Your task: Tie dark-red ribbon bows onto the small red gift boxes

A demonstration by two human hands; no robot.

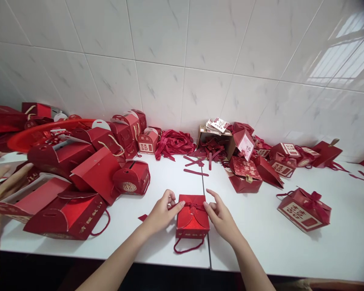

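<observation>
A small red gift box (193,218) sits on the white table in front of me, its rounded lid flaps folded over. A dark red ribbon (194,205) runs across its top and is knotted in the middle. From the left, my left hand (164,211) has its thumb on one side of the ribbon, fingers curled. My right hand (221,216) holds the ribbon's other side at the thumb, with the index finger raised. What lies under both thumbs is partly hidden. A cord handle (188,249) loops from the box's near side.
At the left, red boxes (68,214) are heaped near another person's hand (6,184) and a red plastic basin (21,139). Along the tiled wall lie a ribbon pile (176,143) and cards (217,125) on an open carton (202,131). A ribboned box (305,210) stands right.
</observation>
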